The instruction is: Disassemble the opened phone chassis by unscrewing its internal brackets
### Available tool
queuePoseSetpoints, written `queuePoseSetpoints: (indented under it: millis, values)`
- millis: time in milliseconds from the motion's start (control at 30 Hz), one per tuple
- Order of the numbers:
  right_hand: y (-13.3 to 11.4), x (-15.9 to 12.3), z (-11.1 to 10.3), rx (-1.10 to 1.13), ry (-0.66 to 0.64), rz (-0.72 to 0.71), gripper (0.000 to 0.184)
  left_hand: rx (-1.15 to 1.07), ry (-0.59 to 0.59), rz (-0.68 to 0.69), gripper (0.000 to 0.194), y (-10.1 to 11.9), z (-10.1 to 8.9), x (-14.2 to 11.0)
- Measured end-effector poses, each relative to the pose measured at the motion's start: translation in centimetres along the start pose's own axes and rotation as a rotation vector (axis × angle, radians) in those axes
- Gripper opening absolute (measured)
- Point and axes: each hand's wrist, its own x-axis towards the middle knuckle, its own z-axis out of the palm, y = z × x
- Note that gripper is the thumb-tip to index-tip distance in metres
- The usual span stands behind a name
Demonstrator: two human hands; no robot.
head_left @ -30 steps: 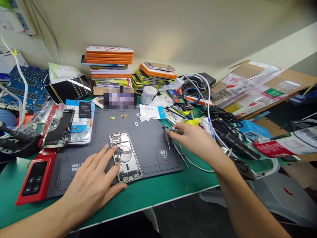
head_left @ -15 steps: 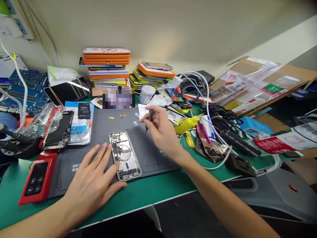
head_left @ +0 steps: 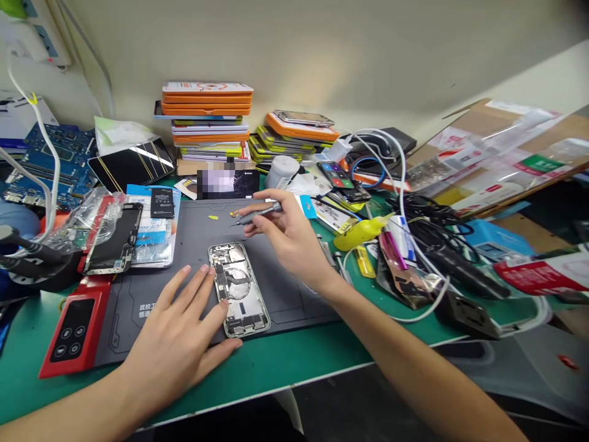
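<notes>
An opened phone point(head_left: 242, 294) lies face up on the dark grey work mat point(head_left: 193, 230), its inner parts bare. My left hand point(head_left: 184, 319) rests flat with fingers stretched, the fingertips touching the phone's left edge. Above and right of the phone, my right hand point(head_left: 288, 236) grips a grey screwdriver point(head_left: 257, 215) between thumb and fingers. The screwdriver is tilted nearly level, its thin tip pointing left over the mat. Small yellow and gold-coloured pieces point(head_left: 213, 217) lie near that tip.
At left are a red device with a dark panel point(head_left: 73, 331), a detached phone screen point(head_left: 117, 236) and a black battery point(head_left: 162, 202). Stacked orange boxes point(head_left: 207, 104) stand behind. A yellow bottle point(head_left: 361, 233), tools and tangled cables point(head_left: 423, 245) crowd the right.
My right hand has taken up the screwdriver from the mat's right side and moved left with it, turning it from upright to nearly level. My left hand stays at the phone.
</notes>
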Motion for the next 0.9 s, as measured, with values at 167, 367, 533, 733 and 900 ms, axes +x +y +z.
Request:
queuePoseSetpoints:
  millis: [167,367,533,733,900]
  values:
    - [1.2,-0.3,0.8,-0.003,-0.051,0.013,0.022,-0.012,0.000,0.007,0.040,0.0,0.1,0.0]
    - [0.6,-0.5,0.5,0.039,0.003,-0.006,0.026,0.002,0.013,0.034,0.028,-0.2,-0.5,0.7]
    - [0.0,-1.7,0.3,0.305,0.107,0.143,0.047,-0.017,0.065,0.011,0.020,-0.3,-0.6,0.8]
    - [-0.3,-3.6,1.6,0.515,0.006,0.374,0.062,-0.006,0.064,0.029,0.023,-0.7,-0.8,0.9]
    - [-0.3,-5.0,2.4,0.588,-0.082,0.348,0.063,0.002,0.031,0.101,0.023,-1.6,-1.2,1.2]
